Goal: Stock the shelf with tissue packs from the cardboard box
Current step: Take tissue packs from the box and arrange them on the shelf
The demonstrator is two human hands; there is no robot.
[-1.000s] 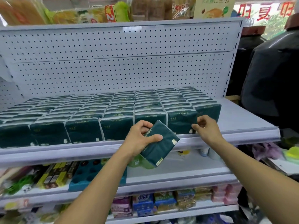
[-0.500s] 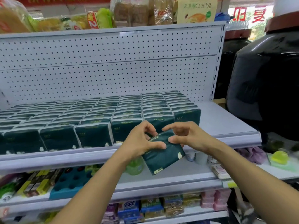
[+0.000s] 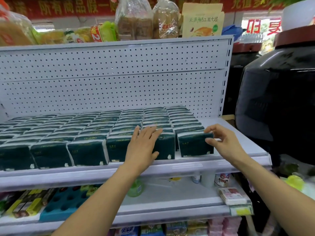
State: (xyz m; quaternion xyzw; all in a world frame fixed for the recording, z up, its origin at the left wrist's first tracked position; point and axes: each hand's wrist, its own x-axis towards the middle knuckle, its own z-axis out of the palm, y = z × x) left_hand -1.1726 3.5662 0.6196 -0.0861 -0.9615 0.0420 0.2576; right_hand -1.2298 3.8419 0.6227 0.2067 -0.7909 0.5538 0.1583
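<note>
A person's two bare forearms reach up from the bottom edge toward a white metal shelf [image 3: 238,133] backed by a white pegboard panel [image 3: 119,82]. The shelf holds rows of dark green tissue packs [image 3: 68,133], standing upright and packed tightly side by side, running from the front lip back toward the panel.

The left hand [image 3: 143,147] lies flat with its fingers straight and together, palm pressed against the front face of a pack in the front row, fingertips reaching over the pack's top edge. It grips nothing. More front-row packs stand in a line to the left of this hand.

Just to the right of the left hand, across a narrow gap, stands the end pack [image 3: 194,145] of the front row. The right hand [image 3: 223,142] pinches this pack at its upper right corner, thumb on the front face and curled fingers on the top and right side. The pack stands on the shelf, its front face level with its neighbours. To the right of this hand the shelf surface is bare white metal up to its edge.

Further right of the right hand looms a large dark glossy jar [image 3: 276,99] with a reddish lid. Above both hands, bagged bread and snack packets [image 3: 136,19] sit on the top shelf. Below the forearms, a lower shelf [image 3: 170,201] carries a blue tray, small bottles and flat packets. The cardboard box is out of sight.
</note>
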